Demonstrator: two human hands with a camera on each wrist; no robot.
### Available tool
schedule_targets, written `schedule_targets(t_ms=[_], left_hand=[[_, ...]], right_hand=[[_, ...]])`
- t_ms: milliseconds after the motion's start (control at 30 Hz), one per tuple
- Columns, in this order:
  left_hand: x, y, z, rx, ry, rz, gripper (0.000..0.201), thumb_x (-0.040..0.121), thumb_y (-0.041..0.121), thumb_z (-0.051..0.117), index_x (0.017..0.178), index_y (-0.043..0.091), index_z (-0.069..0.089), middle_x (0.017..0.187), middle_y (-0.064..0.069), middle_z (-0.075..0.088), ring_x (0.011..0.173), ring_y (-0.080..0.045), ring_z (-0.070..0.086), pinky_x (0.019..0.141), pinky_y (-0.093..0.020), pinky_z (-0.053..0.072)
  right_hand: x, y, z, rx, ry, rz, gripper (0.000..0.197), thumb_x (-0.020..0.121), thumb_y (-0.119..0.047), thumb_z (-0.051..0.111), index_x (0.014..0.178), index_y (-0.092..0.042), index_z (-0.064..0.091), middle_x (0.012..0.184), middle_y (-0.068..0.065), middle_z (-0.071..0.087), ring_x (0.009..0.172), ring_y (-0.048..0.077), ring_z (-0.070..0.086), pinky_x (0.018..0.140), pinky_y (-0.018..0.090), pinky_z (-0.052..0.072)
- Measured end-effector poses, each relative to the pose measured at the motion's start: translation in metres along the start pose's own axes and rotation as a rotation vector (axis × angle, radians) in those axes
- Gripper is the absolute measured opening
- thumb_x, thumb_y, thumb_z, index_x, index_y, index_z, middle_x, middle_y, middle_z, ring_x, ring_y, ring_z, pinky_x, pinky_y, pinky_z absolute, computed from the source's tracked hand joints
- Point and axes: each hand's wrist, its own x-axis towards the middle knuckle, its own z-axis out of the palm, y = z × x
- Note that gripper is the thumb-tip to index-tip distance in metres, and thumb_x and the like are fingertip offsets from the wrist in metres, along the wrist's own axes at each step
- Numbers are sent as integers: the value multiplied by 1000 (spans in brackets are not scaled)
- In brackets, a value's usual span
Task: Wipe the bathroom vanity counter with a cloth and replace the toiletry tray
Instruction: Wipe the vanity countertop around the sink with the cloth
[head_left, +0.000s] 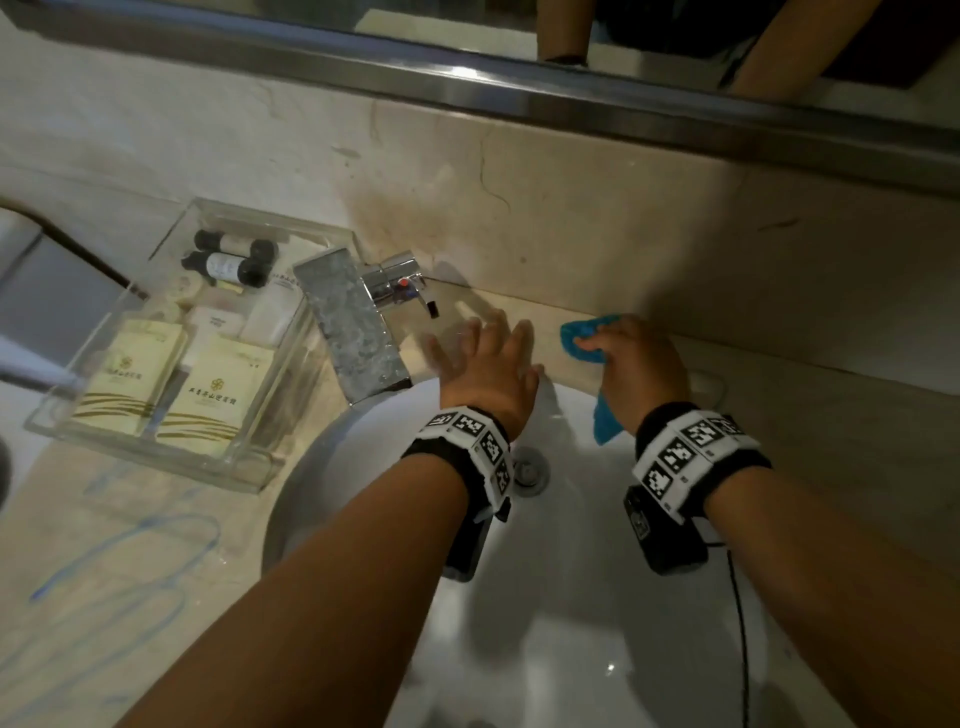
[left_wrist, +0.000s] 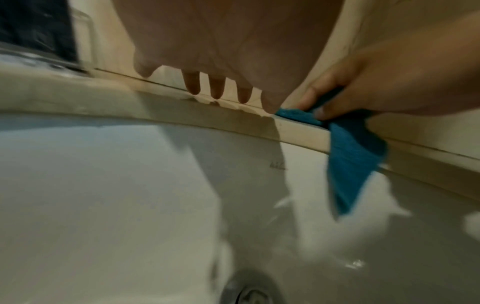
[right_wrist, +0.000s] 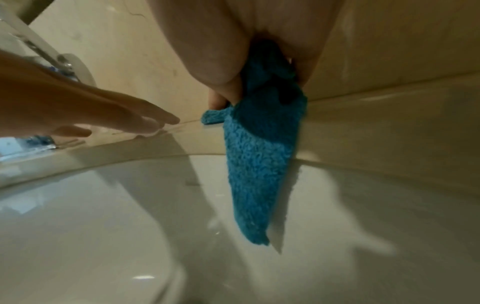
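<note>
My right hand (head_left: 631, 358) grips a blue cloth (head_left: 584, 340) on the beige counter strip (head_left: 550, 325) behind the white basin (head_left: 597, 597). One end of the cloth (right_wrist: 254, 164) hangs down over the basin rim. My left hand (head_left: 485, 358) hovers flat with straight, spread fingers (left_wrist: 218, 90) just left of the cloth, holding nothing. A clear toiletry tray (head_left: 62, 374) stands on the counter at the left, filled with small bottles (head_left: 228, 265) and packets (head_left: 215, 389).
A chrome tap (head_left: 353, 327) juts over the basin between the tray and my left hand. The marble backsplash (head_left: 571, 208) and mirror ledge (head_left: 519, 88) rise behind. A drain (head_left: 530, 470) sits in the basin. Blue scribble marks (head_left: 130, 561) cross the near-left counter.
</note>
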Motion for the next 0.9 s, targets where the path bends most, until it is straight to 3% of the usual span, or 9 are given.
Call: schedule_targets(t_ms=[100,200,300,367,433,533,633,767,900], left_hand=[[11,12,3,6,-72,-30,58,101,46,22,151,34,-4,158,3,-17,145,-26,-17,108,-67,-8],[15,11,5,46,-92,-37,60,99,50,22,150,36,-7,158,3,-19,145,-28,-17,107,-70,-5],[19,9,-1,47,-100,-33,62,97,55,27,149,40,-3,158,5,-16,146,-27,-13,106,-72,-3],[21,10,-4,44,-121,-40,63,96,56,28,148,42,-5,157,6,-19,145,-27,-14,105,-72,-3],[22,10,-4,44,-144,-43,64,96,56,28,148,42,-7,156,6,-23,145,-27,-17,105,-73,-3],[23,9,-3,36,-135,-32,65,96,56,29,148,41,-6,157,7,-23,145,-27,-18,104,-74,-2],[25,9,-3,45,-118,-28,64,95,57,29,148,41,-3,157,6,-20,145,-28,-15,105,-74,1],[27,16,-9,34,-129,-36,62,96,52,32,149,37,4,159,3,-15,145,-32,-12,105,-73,4],[28,13,-7,11,-76,26,62,95,51,39,148,32,12,159,-2,-8,146,-31,-6,107,-72,6]], right_hand=[[-7,2,-1,-43,26,4,31,92,-11,49,118,-15,64,137,5,48,127,25,43,110,30,31],[-3,-16,1,-94,61,9,27,93,-32,50,101,-16,69,124,5,56,113,26,51,98,32,39],[0,-25,0,-130,59,-42,20,92,-28,52,92,-14,66,113,5,58,103,27,54,86,31,38],[1,-20,-7,-61,56,-62,13,90,-18,55,100,-13,62,114,7,58,103,26,54,85,31,40],[-4,-8,-17,-22,19,2,24,90,-14,54,114,-13,54,122,9,53,109,28,52,89,34,42],[-14,6,-22,-250,3,195,33,95,-22,45,127,-18,49,134,9,45,119,31,43,95,40,41],[-16,-5,-9,-301,-62,125,41,96,-18,42,137,-22,45,143,4,39,127,31,37,107,35,29],[-12,-23,-2,-203,-105,-52,42,96,-12,43,137,-21,46,145,0,41,131,23,37,106,23,19],[-10,7,-30,-97,-94,106,43,93,-9,50,135,-10,47,142,11,44,128,27,43,103,23,26]])
